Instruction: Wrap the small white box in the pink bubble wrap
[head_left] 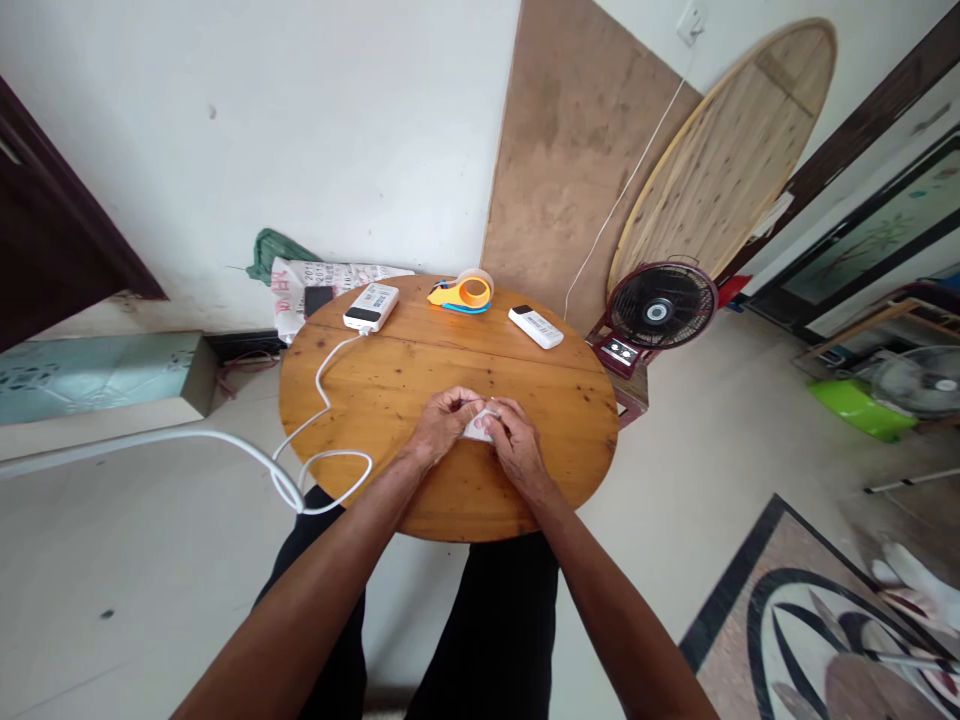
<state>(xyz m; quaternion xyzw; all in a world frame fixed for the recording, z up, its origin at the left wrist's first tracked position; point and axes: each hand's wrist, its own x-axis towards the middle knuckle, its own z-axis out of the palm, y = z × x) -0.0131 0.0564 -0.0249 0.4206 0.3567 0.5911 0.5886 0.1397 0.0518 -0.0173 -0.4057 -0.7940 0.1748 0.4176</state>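
Note:
Over the near middle of the round wooden table (pixel 420 385), both hands are close together. A small, flat white piece (pixel 475 431) with faint pinkish marks shows between them; its exact kind I cannot make out. My left hand (pixel 444 425) pinches its upper left side with thumb and fingers. My right hand (pixel 516 440) has its fingers closed on the right side, thumb against the face of the piece. Beyond the hands lie an orange tape dispenser (pixel 448 296) with a roll of clear tape and a white power bank-like device (pixel 535 327) with a dark panel.
A white device (pixel 379 300) at the table's back left has a white cable (pixel 320 380) plugged in, looping off the left edge. Newspaper (pixel 289 310) with a dark phone-like object (pixel 319 299) sits behind. A dark red fan (pixel 658 310) stands beyond the right edge, near a leaning round board (pixel 731 150).

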